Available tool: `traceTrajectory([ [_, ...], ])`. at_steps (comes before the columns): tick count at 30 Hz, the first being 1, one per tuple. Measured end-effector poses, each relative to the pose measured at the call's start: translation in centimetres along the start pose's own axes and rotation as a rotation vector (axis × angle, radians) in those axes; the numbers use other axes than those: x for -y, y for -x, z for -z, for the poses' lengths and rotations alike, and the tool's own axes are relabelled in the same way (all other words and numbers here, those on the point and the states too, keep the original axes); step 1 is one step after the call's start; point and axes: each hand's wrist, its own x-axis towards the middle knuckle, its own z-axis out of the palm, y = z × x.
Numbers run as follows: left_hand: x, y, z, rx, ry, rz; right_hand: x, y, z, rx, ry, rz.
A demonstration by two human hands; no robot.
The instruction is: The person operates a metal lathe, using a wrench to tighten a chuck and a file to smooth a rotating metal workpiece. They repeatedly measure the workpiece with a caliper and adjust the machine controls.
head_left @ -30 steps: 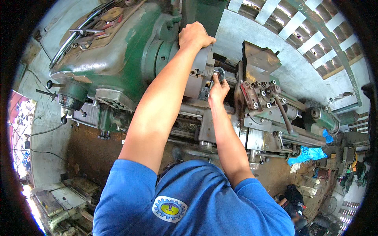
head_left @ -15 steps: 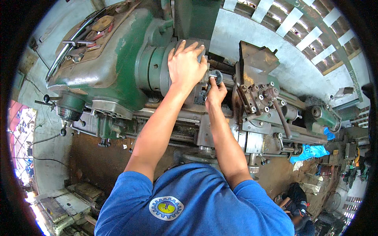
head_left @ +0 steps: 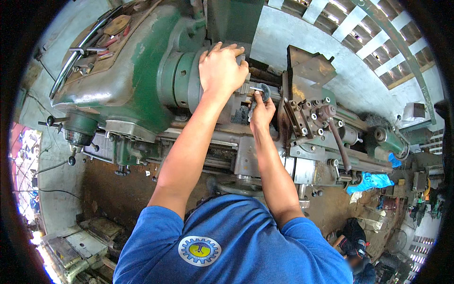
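Note:
A large green metal lathe (head_left: 124, 78) stands before me. My left hand (head_left: 223, 71) lies over its round grey chuck (head_left: 195, 97), fingers stretched across the top of the rim and apart from each other. Right of the chuck jaws (head_left: 244, 86), my right hand (head_left: 262, 111) is closed on a small dark grey disc-shaped part (head_left: 266, 91). A thin bright stem (head_left: 256, 89) points from that part toward the jaws. Whether its end touches them I cannot tell. My palm and lower fingers are hidden on the right hand.
Close to my right hand is the tool post (head_left: 307, 118) with several bolts and a long lever (head_left: 339, 144). Further right sits the green tailstock (head_left: 388, 142). Loose tools (head_left: 101, 52) lie on the headstock. A person (head_left: 352, 244) is low down at the right, behind me.
My right hand has shifted slightly right with the disc-shaped part, and more of the stem shows by the jaws. My left hand stays on the chuck.

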Motion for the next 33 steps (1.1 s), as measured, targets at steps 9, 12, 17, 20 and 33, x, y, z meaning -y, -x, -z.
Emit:
traceTrajectory([
  [9,-0.1,-0.1,0.2,0.004,-0.018,0.019,-0.7,-0.4,0.5,0.054,-0.082,0.07],
  [12,-0.2,0.0,0.2,0.009,-0.033,0.029,-0.7,-0.2,0.4,0.06,-0.14,0.035],
  [17,-0.1,0.1,0.2,0.008,0.045,0.04,-0.3,-0.2,-0.2,0.052,-0.124,0.021],
  [20,-0.1,0.1,0.0,-0.007,0.047,0.027,0.0,-0.1,-0.2,-0.141,-0.02,0.011],
  [33,-0.2,0.1,0.5,-0.042,-0.022,0.027,9.5,6.8,2.9,0.396,-0.415,-0.357],
])
